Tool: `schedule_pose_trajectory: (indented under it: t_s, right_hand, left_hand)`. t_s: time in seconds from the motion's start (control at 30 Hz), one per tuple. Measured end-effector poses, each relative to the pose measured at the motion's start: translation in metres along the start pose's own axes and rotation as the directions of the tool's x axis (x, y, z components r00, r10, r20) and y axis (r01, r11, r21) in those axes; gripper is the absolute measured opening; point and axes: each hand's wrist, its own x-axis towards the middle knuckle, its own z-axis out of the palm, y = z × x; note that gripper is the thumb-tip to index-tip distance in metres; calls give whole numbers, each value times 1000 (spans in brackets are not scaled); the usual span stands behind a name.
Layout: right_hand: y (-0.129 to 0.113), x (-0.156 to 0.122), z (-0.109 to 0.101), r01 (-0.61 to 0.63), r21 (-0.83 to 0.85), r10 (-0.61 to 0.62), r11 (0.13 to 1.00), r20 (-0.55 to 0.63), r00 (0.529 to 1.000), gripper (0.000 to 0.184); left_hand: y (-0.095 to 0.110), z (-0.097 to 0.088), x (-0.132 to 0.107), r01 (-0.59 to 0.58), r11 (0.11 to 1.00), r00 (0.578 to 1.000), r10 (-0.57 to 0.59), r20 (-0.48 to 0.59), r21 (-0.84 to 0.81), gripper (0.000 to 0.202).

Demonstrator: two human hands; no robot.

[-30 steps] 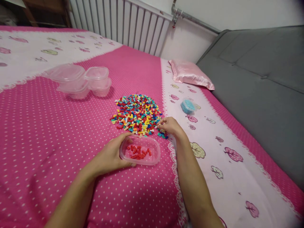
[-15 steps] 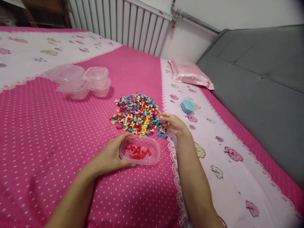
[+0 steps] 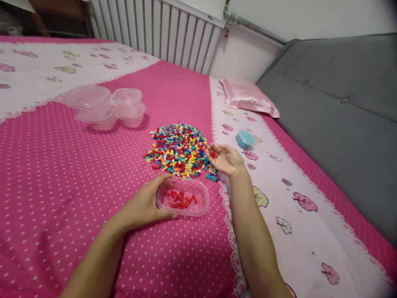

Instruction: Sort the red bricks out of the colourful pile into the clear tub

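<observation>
My left hand [image 3: 151,198] grips the left end of a clear plastic container [image 3: 203,205], tilted a little toward me. Red toy bricks [image 3: 181,201] lie on the container's bottom. Just beyond it spreads a heap of small toy bricks [image 3: 180,149] in red, yellow, blue, green and white. At the heap's right edge is my right hand [image 3: 228,160], palm turned up and fingers curled round some red bricks [image 3: 213,154]. How many bricks it holds I cannot tell.
Stacked clear containers [image 3: 99,109] stand at the left on the pink dotted bedsheet [image 3: 77,165]. A small tub of light-blue pieces [image 3: 245,138] sits right of the heap. Farther back are a pink pillow [image 3: 248,97], a grey headboard [image 3: 338,82] and a white radiator [image 3: 155,31].
My right hand has rolled from a fingertip pinch to palm up, and red bricks now show in its fingers. My left hand and the container have stayed in place.
</observation>
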Motion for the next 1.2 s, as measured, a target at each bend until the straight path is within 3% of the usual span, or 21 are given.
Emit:
schedule_pose_trajectory:
  t_s: [0.07,0.13,0.23,0.3,0.37,0.5,0.6,0.7,1.0,1.2]
  right_hand:
    - [1,-1,0,4,-75,-4,997,-12,1000,4]
    - [3,-2,-1,51,-229,-49,972,14,999,13]
    - [6,-7,-1,134,-534,-109,835,78,991,28]
    - [7,-10,-1,148,-736,-87,661,121,989,29]
    - [8,-12,-1,148,-893,-24,426,152,988,24]
    - [13,-10,2,53,-998,-37,-45,55,998,18]
    - [17,-10,6,-51,-978,-117,-202,-28,993,32]
    - [19,-11,11,-60,-970,-127,-237,-31,991,36]
    - [21,-6,7,42,-994,21,-103,40,999,17]
    - [22,-3,3,97,-992,65,-80,92,994,14]
  left_hand:
    - [1,0,0,3,1000,1000,-3,1,-15,73]
    - [1,1,0,7,1000,1000,-7,7,-30,72]
    - [-1,1,0,7,999,1000,-7,11,-32,73]
    - [-2,1,0,4,1000,1000,-4,9,-24,74]
    - [-2,1,0,4,1000,1000,-4,12,-27,74]
    - [1,0,1,-2,999,1000,2,18,-35,72]
    - [1,1,1,-18,1000,1000,18,10,-23,72]
    - [-1,1,1,-19,1000,1000,19,5,-16,73]
    - [0,1,1,-4,999,1000,5,12,-40,73]
    - [-1,1,1,7,999,1000,-7,15,-51,74]
